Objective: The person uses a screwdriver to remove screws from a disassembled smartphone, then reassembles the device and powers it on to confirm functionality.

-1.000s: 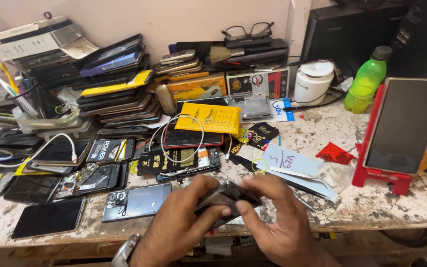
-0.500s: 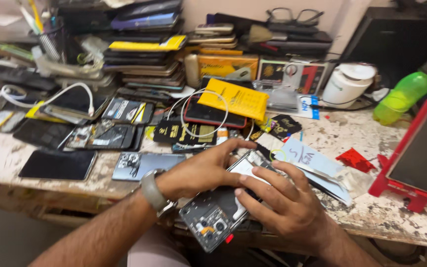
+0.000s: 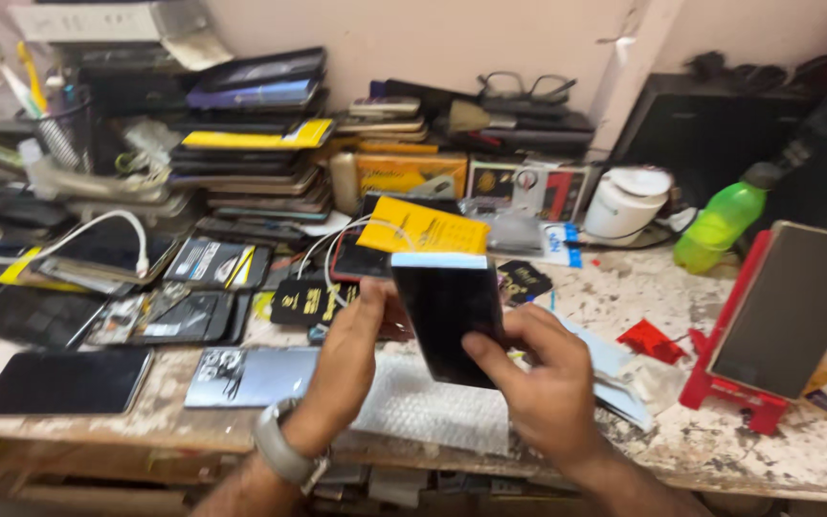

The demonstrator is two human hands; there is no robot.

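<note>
At the far left of the desk (image 3: 748, 460), a holder of pens and brushes (image 3: 50, 124) stands beside a white cable (image 3: 59, 239) that loops over loose dark panels. Nearer the front edge lie a black phone screen (image 3: 66, 381) and, just right of it, a phone back with its camera cluster showing (image 3: 253, 375). Behind these rises a tall stack of phones and cases (image 3: 256, 144).

In the middle, above a sheet of bubble wrap (image 3: 433, 407), both hands hold one black smartphone (image 3: 447, 311) upright and tilted slightly, its glossy dark face toward the camera and a pale strip along its top edge. The left hand (image 3: 346, 369), with a watch at the wrist, has its grip closed on the phone's left side, thumb against the left edge. The right hand (image 3: 538, 383) closes its grip on the lower right corner, thumb pressed on the front glass and fingers behind.

The phone looks like a thin, stiff, light slab with a smooth, slippery face. I judge the glass fragile, so the long side edges and corners are the safest places to hold it, as the left hand does; pressure on the middle of the face seems riskier.

Behind the phone lies a yellow packet (image 3: 423, 228). Further right are a white round container (image 3: 627, 201), a green bottle (image 3: 720, 225), and a red stand carrying a dark tablet (image 3: 782, 311).
</note>
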